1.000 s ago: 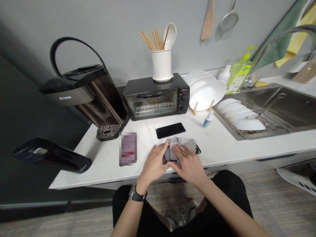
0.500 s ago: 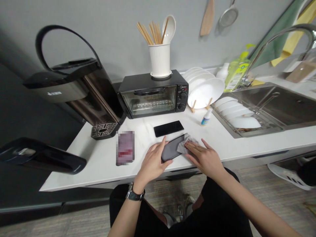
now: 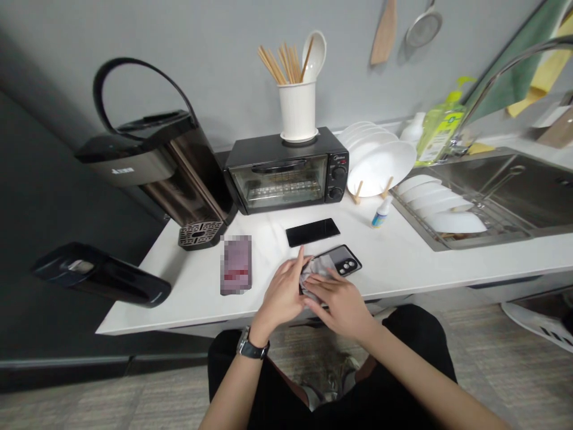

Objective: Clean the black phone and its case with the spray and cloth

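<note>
A grey phone case (image 3: 339,255) with a black rim and camera holes at its right end lies on the counter, turned slightly. My left hand (image 3: 283,291) is closed round the left end of the case, its thumb and index finger along the edges. My right hand (image 3: 339,303) presses a crumpled light grey wipe (image 3: 312,269) onto the case's left part, close to the left fingers; part of the wipe is hidden beneath the fingers. Just behind the case, a black phone (image 3: 313,232) rests screen up. A small white spray bottle (image 3: 382,212) with a blue label stands to the right.
A pixelated purplish item (image 3: 237,264) lies left of my hands. Farther left are a dark flask (image 3: 111,279) on its side and a water dispenser (image 3: 197,179). Behind stand a toaster oven (image 3: 277,146) and racked plates (image 3: 380,170). The sink (image 3: 532,191) is at the right.
My right hand has slid the wipe leftward from the case's right end to its left end, baring the camera holes. My left hand still grips the case. The view has shifted slightly.
</note>
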`<action>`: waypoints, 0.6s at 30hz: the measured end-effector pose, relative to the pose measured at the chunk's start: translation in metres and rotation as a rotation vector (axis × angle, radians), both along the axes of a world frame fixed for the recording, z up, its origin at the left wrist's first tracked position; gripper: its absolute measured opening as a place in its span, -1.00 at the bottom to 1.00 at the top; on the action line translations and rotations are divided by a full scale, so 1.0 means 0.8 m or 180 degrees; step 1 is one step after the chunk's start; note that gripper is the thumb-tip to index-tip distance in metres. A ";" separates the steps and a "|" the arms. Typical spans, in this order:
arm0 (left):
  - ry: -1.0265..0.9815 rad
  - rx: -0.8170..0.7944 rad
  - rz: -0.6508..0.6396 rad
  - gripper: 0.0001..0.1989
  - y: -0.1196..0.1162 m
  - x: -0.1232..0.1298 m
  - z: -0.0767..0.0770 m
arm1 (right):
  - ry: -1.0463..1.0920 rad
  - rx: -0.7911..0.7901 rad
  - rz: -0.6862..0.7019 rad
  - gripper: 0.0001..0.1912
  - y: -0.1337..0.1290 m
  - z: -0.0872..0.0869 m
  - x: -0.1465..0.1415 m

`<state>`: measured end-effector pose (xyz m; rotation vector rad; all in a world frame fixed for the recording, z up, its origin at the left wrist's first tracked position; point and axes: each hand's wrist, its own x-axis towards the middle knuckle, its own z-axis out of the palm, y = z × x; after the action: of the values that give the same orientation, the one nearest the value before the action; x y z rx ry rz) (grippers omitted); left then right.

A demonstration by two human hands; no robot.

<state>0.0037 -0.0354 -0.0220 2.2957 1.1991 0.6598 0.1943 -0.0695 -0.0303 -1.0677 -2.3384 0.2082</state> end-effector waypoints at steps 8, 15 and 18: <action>-0.0046 -0.0045 0.0037 0.13 0.001 0.004 0.004 | -0.0472 0.0468 -0.0781 -0.56 0.026 -0.007 0.101; -0.0058 -0.0016 -0.0089 0.14 0.004 -0.001 -0.001 | -0.0216 0.0416 -0.0635 -0.40 0.022 -0.010 0.000; -0.0064 0.0016 -0.0195 0.19 0.004 -0.003 -0.003 | 0.0009 0.0148 -0.0161 -0.53 0.007 -0.006 -0.022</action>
<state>0.0011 -0.0325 -0.0242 2.3149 1.1145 0.6626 0.1765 -0.0636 -0.0353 -1.1017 -2.2994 0.1354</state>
